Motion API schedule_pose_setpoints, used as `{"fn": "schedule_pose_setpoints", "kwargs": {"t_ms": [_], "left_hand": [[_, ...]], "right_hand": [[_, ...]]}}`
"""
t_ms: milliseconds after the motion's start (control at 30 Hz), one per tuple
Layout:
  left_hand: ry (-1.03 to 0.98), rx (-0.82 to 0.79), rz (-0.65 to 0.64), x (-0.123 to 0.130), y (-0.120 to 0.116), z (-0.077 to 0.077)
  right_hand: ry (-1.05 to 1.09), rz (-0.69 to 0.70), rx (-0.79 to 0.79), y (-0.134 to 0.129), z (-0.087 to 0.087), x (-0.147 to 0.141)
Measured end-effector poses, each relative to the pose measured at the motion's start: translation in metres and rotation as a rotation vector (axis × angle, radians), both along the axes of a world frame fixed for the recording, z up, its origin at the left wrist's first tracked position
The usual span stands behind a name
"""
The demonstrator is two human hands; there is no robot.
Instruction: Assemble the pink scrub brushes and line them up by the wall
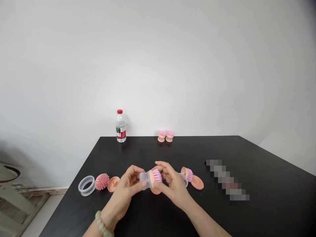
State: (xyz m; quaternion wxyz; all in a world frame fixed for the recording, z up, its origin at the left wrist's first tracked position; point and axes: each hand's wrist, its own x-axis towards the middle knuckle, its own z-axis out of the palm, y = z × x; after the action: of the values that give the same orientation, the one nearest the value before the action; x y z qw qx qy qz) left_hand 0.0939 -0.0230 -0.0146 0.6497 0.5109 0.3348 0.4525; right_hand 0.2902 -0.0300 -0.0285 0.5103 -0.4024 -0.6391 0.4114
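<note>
Near the middle of the table, my left hand (128, 187) is closed on a translucent ring (145, 180). The ring lies against the peach base of a pink bristle brush (156, 176), tilted sideways with its bristles to the right. My right hand (171, 184) is closed around the bristle side of that brush, thumb below and fingers above. A peach disc (156, 191) shows partly beneath the brush. Just right of my right hand sit a translucent ring (184, 179), a pink bristle piece in a peach cup (189, 174) and a peach oval piece (197, 182).
On the black table (182, 214), a translucent ring (86, 186), a pink bristle head (102, 182) and a peach disc (113, 184) lie left. A water bottle (120, 126) and two small brushes (161, 136) stand at the back. A blurred strip (227, 180) lies right.
</note>
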Motion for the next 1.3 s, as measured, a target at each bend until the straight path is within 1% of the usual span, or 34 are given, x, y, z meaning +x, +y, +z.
{"fn": "schedule_pose_setpoints", "kwargs": {"t_ms": [100, 200, 267, 333, 433, 533, 600, 667, 733, 800, 900, 933, 1000, 1067, 1133, 1200, 1267, 1300], "left_hand": [[-0.019, 0.094, 0.034, -0.001, 0.000, 0.000], [0.027, 0.048, 0.056, 0.000, -0.001, 0.000], [0.090, -0.009, 0.031, 0.001, -0.001, 0.000], [0.122, -0.032, -0.003, 0.002, -0.001, 0.001], [0.076, -0.028, -0.002, 0.001, 0.001, 0.003], [0.033, -0.017, 0.045, 0.000, 0.004, 0.001], [0.052, 0.026, 0.063, -0.001, 0.006, -0.001], [0.149, 0.115, 0.064, 0.000, 0.006, -0.005], [0.277, 0.215, 0.063, 0.002, 0.006, -0.007], [0.356, 0.296, 0.065, 0.004, 0.004, -0.009], [0.359, 0.339, 0.054, 0.005, 0.004, -0.009], [0.346, 0.321, 0.070, 0.004, 0.005, -0.009], [0.283, 0.228, 0.134, 0.001, 0.008, -0.009], [0.178, 0.097, 0.195, -0.003, 0.011, -0.009], [0.065, -0.003, 0.218, -0.005, 0.012, -0.009], [-0.015, -0.055, 0.233, -0.006, 0.013, -0.007], [-0.078, -0.095, 0.243, -0.005, 0.012, -0.005], [-0.109, -0.122, 0.239, -0.004, 0.011, -0.004]], "right_hand": [[0.014, 0.000, -0.028, 0.000, 0.000, 0.000], [0.008, 0.009, -0.029, -0.002, 0.002, -0.001], [-0.003, 0.008, -0.018, -0.004, 0.003, -0.002], [-0.005, 0.007, -0.015, -0.004, 0.004, -0.002], [0.025, 0.009, -0.031, -0.002, 0.005, -0.001], [0.046, 0.008, -0.040, 0.000, 0.004, 0.002], [0.040, 0.002, -0.041, 0.000, 0.003, 0.002], [-0.008, -0.023, -0.024, 0.000, 0.002, 0.001], [-0.115, -0.066, 0.009, -0.001, -0.001, -0.002], [-0.224, -0.084, 0.020, -0.002, -0.004, -0.004], [-0.233, -0.045, -0.001, -0.001, -0.007, -0.003], [-0.223, -0.049, -0.008, 0.000, -0.008, -0.002], [-0.263, -0.091, -0.017, 0.002, -0.008, 0.003], [-0.400, -0.097, -0.001, 0.004, -0.007, 0.006], [-0.580, -0.030, 0.052, 0.004, -0.007, 0.006], [-0.736, 0.042, 0.101, 0.005, -0.008, 0.005], [-0.820, 0.072, 0.120, 0.004, -0.009, 0.003], [-0.819, 0.077, 0.129, 0.004, -0.010, 0.003]]}}
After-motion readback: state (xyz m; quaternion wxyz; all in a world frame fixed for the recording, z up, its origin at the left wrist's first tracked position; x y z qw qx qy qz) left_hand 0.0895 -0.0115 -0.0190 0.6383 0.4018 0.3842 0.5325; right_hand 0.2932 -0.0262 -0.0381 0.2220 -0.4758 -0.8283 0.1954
